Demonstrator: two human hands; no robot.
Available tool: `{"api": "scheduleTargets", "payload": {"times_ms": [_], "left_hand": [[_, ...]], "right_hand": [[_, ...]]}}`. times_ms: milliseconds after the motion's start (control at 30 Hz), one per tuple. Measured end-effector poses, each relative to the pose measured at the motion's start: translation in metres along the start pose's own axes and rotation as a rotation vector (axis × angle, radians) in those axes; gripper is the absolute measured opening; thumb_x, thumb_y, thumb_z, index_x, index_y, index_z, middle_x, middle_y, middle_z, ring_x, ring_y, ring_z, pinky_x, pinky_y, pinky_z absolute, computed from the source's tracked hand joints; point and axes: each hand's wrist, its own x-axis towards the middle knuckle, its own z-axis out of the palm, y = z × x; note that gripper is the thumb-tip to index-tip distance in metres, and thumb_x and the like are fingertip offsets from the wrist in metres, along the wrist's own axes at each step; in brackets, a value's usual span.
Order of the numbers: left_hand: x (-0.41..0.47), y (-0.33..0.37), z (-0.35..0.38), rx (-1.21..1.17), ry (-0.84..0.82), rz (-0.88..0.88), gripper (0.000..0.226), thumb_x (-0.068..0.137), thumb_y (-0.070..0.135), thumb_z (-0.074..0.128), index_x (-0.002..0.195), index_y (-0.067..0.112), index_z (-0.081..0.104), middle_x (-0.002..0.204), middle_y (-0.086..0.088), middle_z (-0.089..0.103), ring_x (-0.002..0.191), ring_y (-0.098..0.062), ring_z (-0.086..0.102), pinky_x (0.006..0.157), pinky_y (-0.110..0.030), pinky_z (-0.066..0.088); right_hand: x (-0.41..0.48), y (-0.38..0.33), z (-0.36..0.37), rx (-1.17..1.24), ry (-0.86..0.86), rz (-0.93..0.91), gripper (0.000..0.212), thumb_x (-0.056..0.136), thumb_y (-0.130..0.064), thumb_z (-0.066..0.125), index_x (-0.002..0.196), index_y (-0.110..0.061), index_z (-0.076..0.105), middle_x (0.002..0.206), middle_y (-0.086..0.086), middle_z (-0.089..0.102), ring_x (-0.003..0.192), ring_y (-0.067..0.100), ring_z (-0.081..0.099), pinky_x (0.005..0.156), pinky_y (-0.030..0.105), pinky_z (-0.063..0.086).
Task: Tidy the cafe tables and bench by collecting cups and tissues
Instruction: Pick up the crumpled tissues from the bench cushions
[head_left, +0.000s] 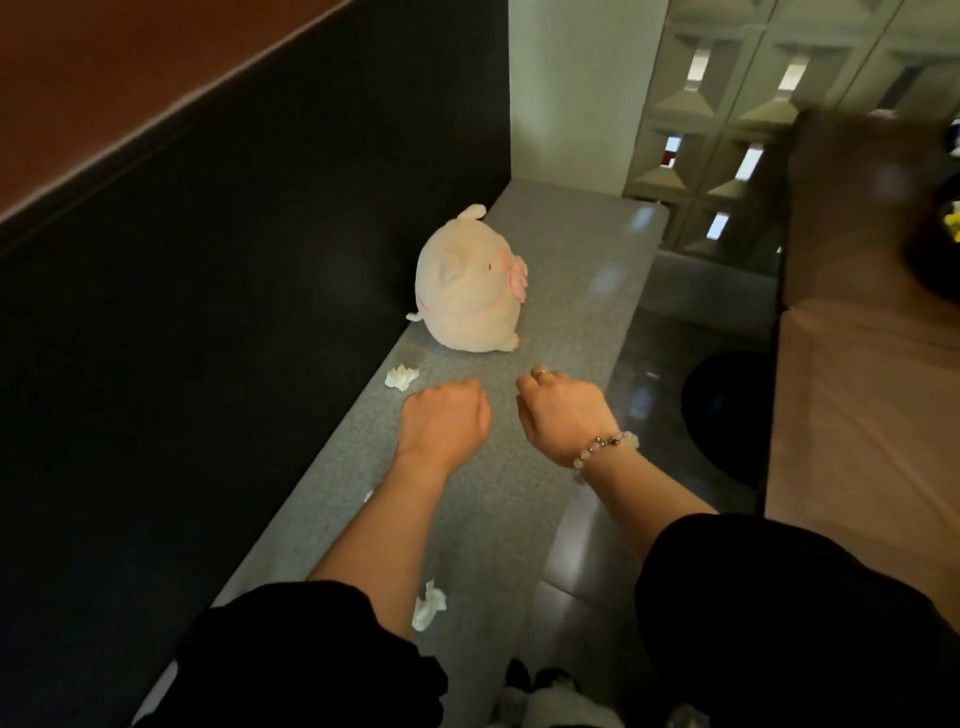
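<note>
Two bare hands reach out over a grey stone bench (566, 291) that runs away from the viewer along a dark wall (234, 291). Both forearms come out of black sleeves (322, 654).

The left hand (445, 422) hangs over the middle of the bench, back of the hand up, fingers curled under into a loose fist. Nothing shows inside it. The right hand (563, 415) hangs beside it, nearer the bench's front edge, fingers also curled in with nothing visible in them. It wears a ring (541, 372) on one finger and a beaded bracelet (602, 449) at the wrist. The hands are close together but apart.

Three bits of white tissue lie on the bench. One crumpled tissue (401, 376) sits near the wall edge, just beyond and left of the left hand, not touching it. A second crumpled piece (429, 605) lies closer to the viewer, beside the left forearm. A tiny scrap (368, 496) peeks out at the wall edge, mostly hidden by that forearm.

A round pale pink plush pig (467, 286) sits upright on the bench beyond the hands, close to the wall, facing right.

A tan table (862, 395) fills the right side, across a gap from the bench. A dark blurred shape at its far end cannot be made out.
</note>
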Motion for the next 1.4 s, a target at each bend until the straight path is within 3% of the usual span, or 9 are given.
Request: {"api": "scheduleTargets", "payload": {"times_ms": [300,667,900,1200,1400], "left_hand": [[-0.053,0.015,0.007,-0.003,-0.035,-0.148,0.031,0.099,0.026,0.034,0.094,0.009,0.059,0.092,-0.009,0.067,0.083,-0.028,0.065,0.07,-0.034,0.046],[-0.13,0.028,0.019,0.014,-0.078,-0.231,0.032,0.1,0.027,0.032,0.1,0.009,0.059,0.096,-0.009,0.067,0.085,-0.027,0.065,0.069,-0.032,0.046],[-0.174,0.011,0.013,0.017,-0.056,-0.293,0.033,0.1,0.027,0.031,0.102,0.01,0.059,0.096,-0.008,0.066,0.085,-0.025,0.064,0.068,-0.031,0.045],[-0.235,-0.006,0.008,0.032,-0.054,-0.284,0.033,0.1,0.024,0.031,0.104,0.008,0.059,0.093,-0.009,0.067,0.082,-0.025,0.065,0.062,-0.03,0.039],[-0.256,0.0,0.01,-0.01,-0.066,-0.248,0.032,0.101,0.024,0.031,0.101,0.007,0.058,0.095,-0.01,0.067,0.085,-0.026,0.066,0.068,-0.031,0.046]], "right_hand": [[-0.05,-0.009,0.017,0.016,-0.05,-0.093,0.025,0.098,-0.023,0.035,0.109,-0.007,0.052,0.109,0.01,0.056,0.097,0.027,0.057,0.062,0.032,0.037],[-0.099,-0.039,0.038,0.0,-0.132,-0.207,0.03,0.099,-0.022,0.034,0.118,-0.006,0.05,0.116,0.01,0.055,0.104,0.028,0.056,0.068,0.033,0.043],[-0.116,-0.077,0.037,-0.031,-0.107,-0.286,0.029,0.098,-0.023,0.035,0.118,-0.008,0.05,0.116,0.009,0.055,0.103,0.028,0.057,0.065,0.031,0.037],[-0.166,-0.131,0.036,-0.06,-0.087,-0.303,0.029,0.098,-0.022,0.035,0.116,-0.006,0.052,0.112,0.01,0.057,0.098,0.028,0.058,0.063,0.03,0.035],[-0.193,-0.137,0.04,-0.086,-0.117,-0.277,0.028,0.098,-0.023,0.035,0.114,-0.008,0.052,0.11,0.008,0.057,0.096,0.026,0.058,0.062,0.029,0.035]]}}
